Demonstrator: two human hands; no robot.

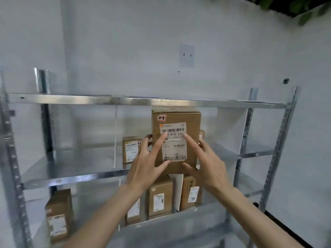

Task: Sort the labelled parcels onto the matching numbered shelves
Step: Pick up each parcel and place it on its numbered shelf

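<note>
A plain white wall [136,42] filled the background. A small pale grey paper sheet [187,55], printed with two small digits "2", was fixed flat to it. Below and just left of the sheet was a tiny dark mark [178,71], and well to the right a small dark fitting [286,80] was set in the wall. Dark green leaves [293,8] hung into the upper right corner. At lower right, a black strip [284,230] ran along the foot of the wall.
</note>
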